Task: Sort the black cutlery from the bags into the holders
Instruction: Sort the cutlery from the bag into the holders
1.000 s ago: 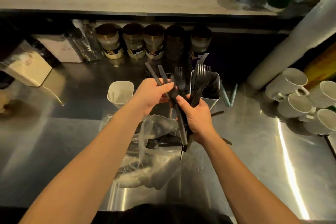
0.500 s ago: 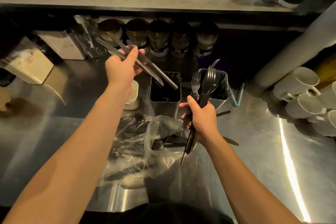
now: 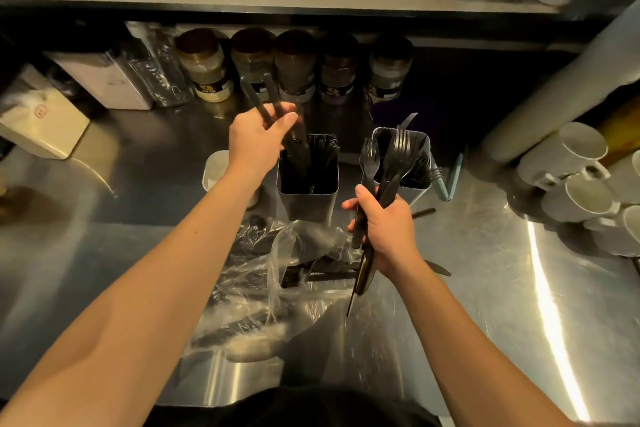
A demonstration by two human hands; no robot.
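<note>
My left hand grips two black knives by the handles, their blade ends dipping into the left metal holder, which has black cutlery inside. My right hand grips a bundle of black forks, tines up, in front of the right metal holder, which has forks in it. A crumpled clear plastic bag with more black cutlery lies on the steel counter below my hands.
A small white holder stands left of the metal ones. Several jars line the back under a shelf. White mugs are stacked at the right. A loose black knife lies right of my right wrist.
My left hand has swung the two knives from up at the left over to the left holder and lowered their blades into it. My right hand still grips the forks.
</note>
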